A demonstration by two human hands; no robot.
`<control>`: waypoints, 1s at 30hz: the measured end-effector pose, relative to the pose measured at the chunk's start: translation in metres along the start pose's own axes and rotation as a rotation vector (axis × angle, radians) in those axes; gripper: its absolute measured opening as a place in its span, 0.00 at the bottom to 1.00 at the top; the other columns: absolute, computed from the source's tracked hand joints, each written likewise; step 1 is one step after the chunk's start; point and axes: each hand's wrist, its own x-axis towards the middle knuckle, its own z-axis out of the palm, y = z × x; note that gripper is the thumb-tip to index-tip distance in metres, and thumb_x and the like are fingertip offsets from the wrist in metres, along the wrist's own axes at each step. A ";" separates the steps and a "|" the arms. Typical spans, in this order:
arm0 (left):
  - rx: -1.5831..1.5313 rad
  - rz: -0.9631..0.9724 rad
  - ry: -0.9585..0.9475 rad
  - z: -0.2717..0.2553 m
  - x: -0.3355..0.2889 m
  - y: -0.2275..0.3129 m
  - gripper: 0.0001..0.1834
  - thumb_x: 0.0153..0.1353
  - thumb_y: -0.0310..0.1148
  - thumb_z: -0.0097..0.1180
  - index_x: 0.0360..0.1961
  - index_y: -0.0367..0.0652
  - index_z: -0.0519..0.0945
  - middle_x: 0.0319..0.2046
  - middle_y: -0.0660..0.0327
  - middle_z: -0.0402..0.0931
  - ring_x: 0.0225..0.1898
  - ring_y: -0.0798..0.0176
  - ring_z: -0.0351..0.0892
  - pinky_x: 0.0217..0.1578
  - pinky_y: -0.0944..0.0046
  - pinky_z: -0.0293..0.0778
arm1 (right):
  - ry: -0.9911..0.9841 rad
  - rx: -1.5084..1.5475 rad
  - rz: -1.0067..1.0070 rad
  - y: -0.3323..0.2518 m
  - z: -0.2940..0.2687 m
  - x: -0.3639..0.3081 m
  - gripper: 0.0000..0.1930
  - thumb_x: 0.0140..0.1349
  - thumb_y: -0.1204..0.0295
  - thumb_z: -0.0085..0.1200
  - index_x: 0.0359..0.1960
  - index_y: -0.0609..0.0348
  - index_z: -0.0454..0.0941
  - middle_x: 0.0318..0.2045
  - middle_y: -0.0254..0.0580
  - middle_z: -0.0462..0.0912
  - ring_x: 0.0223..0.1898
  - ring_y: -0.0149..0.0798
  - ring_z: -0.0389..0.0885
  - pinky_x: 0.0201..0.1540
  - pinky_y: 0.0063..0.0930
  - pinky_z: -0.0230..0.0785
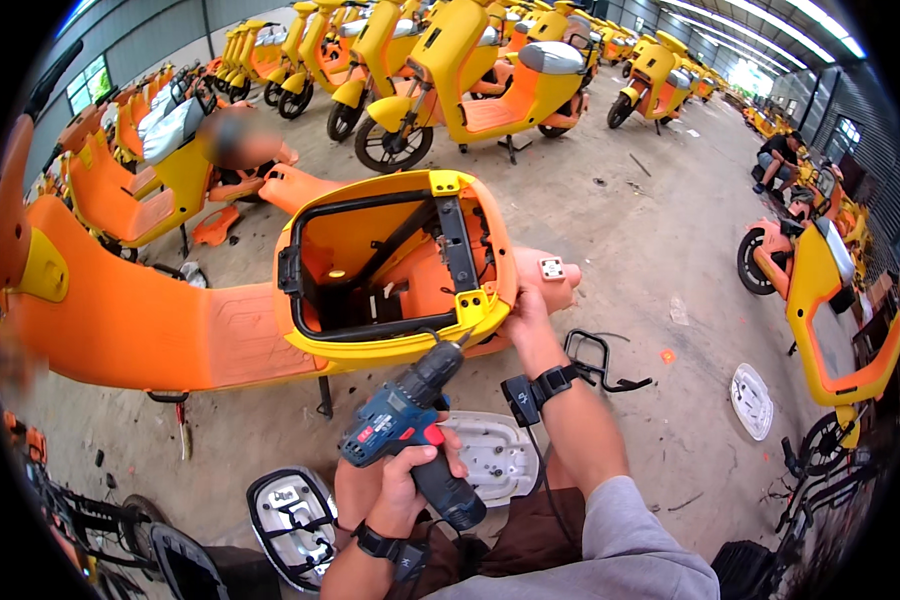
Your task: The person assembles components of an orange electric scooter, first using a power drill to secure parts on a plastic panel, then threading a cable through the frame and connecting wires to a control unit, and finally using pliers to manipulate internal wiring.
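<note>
- Vertical access is provided through the open compartment, left of the black crossbar.
- The near rim is partly obstructed by the drill in the left hand.
- Its right end is blocked by the right hand.
- Low passage beside the right forearm is restricted by a black tubular frame.

I have the scooter across the middle, the drill on its near side, a seat near left, a tube frame right, more scooters far behind.
</note>
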 end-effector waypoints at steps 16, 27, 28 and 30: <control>0.169 -0.085 -0.019 0.003 0.000 0.002 0.32 0.47 0.30 0.56 0.54 0.27 0.66 0.34 0.46 0.78 0.25 0.51 0.81 0.32 0.52 0.81 | -0.129 0.010 -0.101 -0.018 0.002 0.002 0.17 0.65 0.71 0.51 0.53 0.67 0.76 0.51 0.49 0.81 0.51 0.42 0.81 0.58 0.35 0.72; 0.162 -0.107 -0.067 -0.004 -0.009 0.001 0.33 0.48 0.29 0.56 0.56 0.25 0.65 0.36 0.46 0.78 0.26 0.53 0.82 0.33 0.57 0.80 | 0.003 -0.129 -0.184 -0.059 -0.008 0.005 0.13 0.70 0.65 0.47 0.45 0.62 0.78 0.42 0.44 0.84 0.42 0.40 0.83 0.47 0.33 0.77; 0.167 -0.105 -0.060 -0.006 -0.012 0.004 0.33 0.48 0.29 0.56 0.57 0.25 0.65 0.36 0.46 0.78 0.26 0.53 0.82 0.33 0.57 0.80 | -0.006 -0.114 -0.167 -0.050 0.010 -0.005 0.12 0.67 0.69 0.49 0.46 0.64 0.78 0.42 0.46 0.84 0.42 0.41 0.84 0.47 0.33 0.78; 0.191 -0.104 -0.038 -0.009 -0.016 0.008 0.33 0.49 0.29 0.56 0.57 0.25 0.65 0.36 0.46 0.78 0.26 0.53 0.82 0.33 0.57 0.80 | -0.016 -0.089 -0.140 -0.043 0.042 -0.033 0.12 0.63 0.76 0.51 0.47 0.67 0.77 0.43 0.50 0.83 0.43 0.44 0.84 0.49 0.35 0.78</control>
